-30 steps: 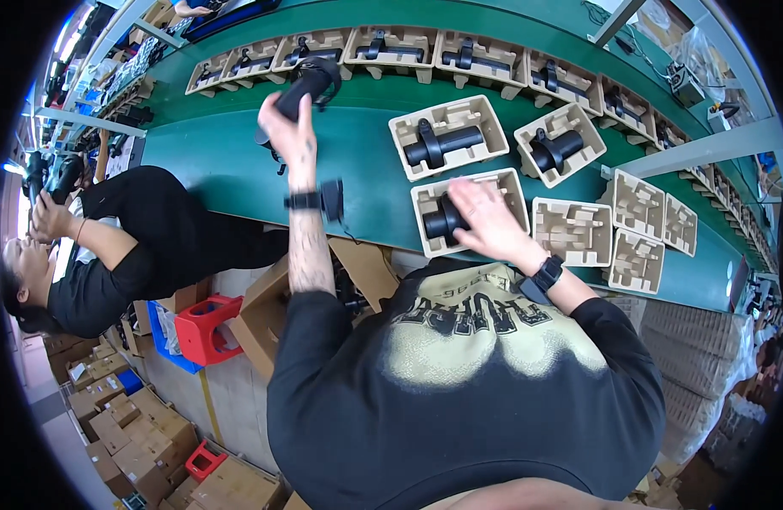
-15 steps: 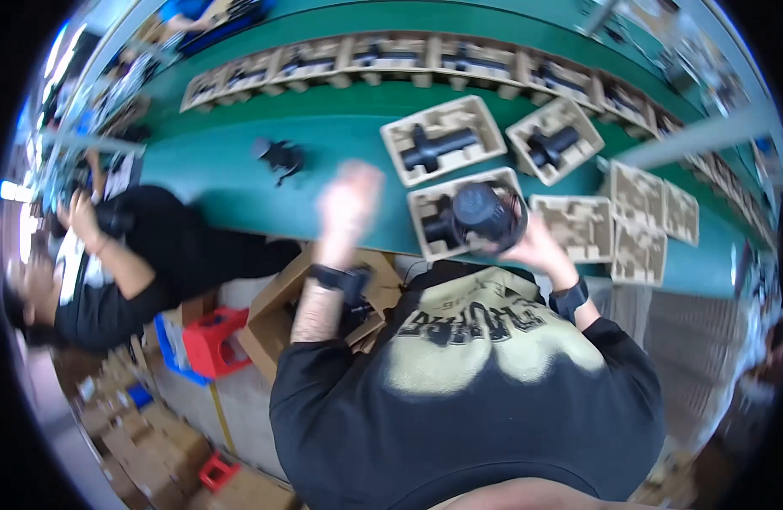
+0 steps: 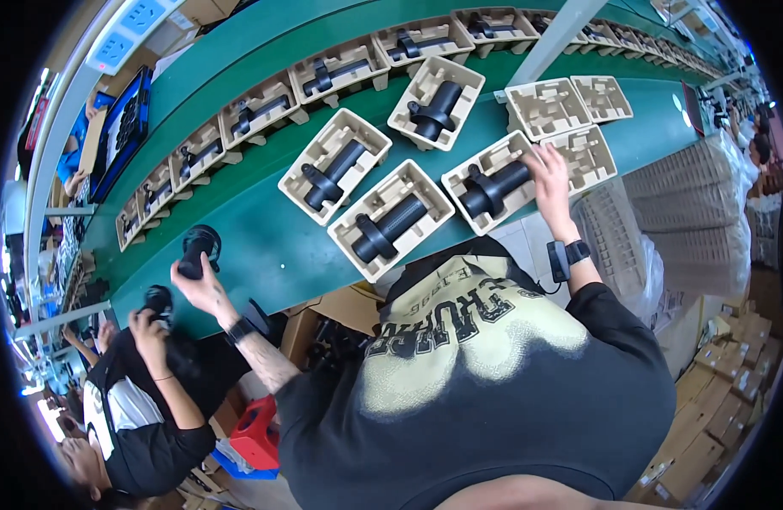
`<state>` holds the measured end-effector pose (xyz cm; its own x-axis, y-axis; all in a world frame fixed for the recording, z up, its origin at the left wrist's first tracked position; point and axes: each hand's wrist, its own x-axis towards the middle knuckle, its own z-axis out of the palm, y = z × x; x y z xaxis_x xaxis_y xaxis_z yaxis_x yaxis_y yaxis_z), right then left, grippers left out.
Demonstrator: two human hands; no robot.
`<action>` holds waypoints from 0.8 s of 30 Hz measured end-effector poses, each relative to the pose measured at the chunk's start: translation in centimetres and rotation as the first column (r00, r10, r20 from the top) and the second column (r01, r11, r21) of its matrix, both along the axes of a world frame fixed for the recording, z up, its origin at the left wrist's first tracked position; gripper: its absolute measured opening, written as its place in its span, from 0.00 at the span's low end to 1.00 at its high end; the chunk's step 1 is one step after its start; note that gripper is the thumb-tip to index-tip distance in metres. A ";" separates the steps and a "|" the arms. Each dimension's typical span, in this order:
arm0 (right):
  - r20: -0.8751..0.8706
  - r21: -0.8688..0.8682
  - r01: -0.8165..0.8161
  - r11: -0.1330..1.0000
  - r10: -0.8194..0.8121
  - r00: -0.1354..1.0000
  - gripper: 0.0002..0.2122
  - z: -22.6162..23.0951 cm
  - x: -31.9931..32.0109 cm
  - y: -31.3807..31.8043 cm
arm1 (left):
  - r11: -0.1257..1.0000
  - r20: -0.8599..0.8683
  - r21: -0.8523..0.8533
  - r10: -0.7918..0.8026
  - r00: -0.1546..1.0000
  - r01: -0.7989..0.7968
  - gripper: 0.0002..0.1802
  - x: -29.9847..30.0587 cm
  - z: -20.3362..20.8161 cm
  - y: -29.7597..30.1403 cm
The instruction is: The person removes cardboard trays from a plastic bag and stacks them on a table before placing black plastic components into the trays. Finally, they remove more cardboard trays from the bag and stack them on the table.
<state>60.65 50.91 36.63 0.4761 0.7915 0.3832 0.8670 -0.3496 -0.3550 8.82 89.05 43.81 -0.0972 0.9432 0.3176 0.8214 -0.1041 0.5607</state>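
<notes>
My left hand [image 3: 203, 287] reaches out over the green bench and grips a black cylindrical part [image 3: 199, 246] that has a ringed, cup-like end. My right hand [image 3: 551, 177] lies at the right end of a beige moulded pulp tray [image 3: 519, 206], its fingers loosely extended near the tube end of the black collared tube [image 3: 491, 189] inside. Three more trays with similar black tubes stand beside it: a near tray [image 3: 425, 236], a left tray [image 3: 296, 189] and a far tray [image 3: 474, 83].
Unfilled pulp trays [image 3: 549, 115] stand to the right. Along the far side runs a row of filled trays [image 3: 294, 85]. A co-worker's hand [image 3: 149, 331] holds another black part at the left. A cardboard box [image 3: 345, 310] and a red bin [image 3: 255, 432] sit below the bench edge.
The view has swung left. My left hand has reached out to a black part on the bench. My right hand has left the part it held; the formerly unfilled tray beside it now contains one.
</notes>
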 end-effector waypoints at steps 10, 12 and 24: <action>-0.687 0.168 -0.474 0.864 0.448 0.572 0.43 7.6 -9.3 7.8 | 0.273 0.771 -0.304 0.633 0.068 0.913 0.25 19.4 -5.4 -19.0; -0.811 0.271 -0.556 0.786 0.498 0.308 0.44 9.8 -8.5 7.5 | -0.566 0.323 0.005 0.781 0.534 0.824 0.26 24.5 -8.3 -21.0; 0.312 -0.204 0.042 0.978 0.024 0.950 0.29 5.8 12.9 -8.6 | 0.220 0.802 -0.534 -0.174 0.571 0.816 0.26 35.2 -2.9 -25.4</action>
